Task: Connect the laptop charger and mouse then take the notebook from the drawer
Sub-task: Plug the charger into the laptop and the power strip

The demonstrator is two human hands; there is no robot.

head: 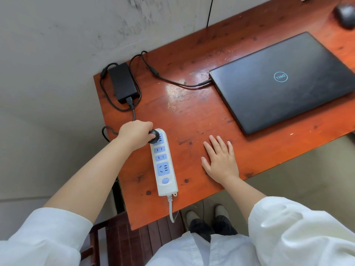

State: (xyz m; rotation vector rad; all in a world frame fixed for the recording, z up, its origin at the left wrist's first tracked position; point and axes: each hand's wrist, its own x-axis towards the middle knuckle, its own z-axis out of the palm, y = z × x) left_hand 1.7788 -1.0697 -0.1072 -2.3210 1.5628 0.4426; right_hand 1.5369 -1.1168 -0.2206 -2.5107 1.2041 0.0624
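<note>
The left hand (pixel 135 134), arm outstretched, has its grip clenched around the black plug (pixel 154 135) at the top socket of the power strip (pixel 164 162). The right hand (pixel 220 157) lies flat, grip released, on the table (pixel 192 104) near the closed laptop (pixel 284 81).

1. This looks like a plain study or small office corner, though the narrow view leaves the rest of the room unseen.
2. A worn, scratched reddish wooden table (pixel 201 112) stands against a bare grey wall (pixel 57 45) marked with dark scuffs.
3. Computer gear lies on it: a closed dark laptop (pixel 284 81), a black charger brick (pixel 123 81), a white power strip (pixel 164 162) and a mouse (pixel 345 15).
4. A dark slatted wooden seat (pixel 134 244) stands below the table's near edge.
</note>
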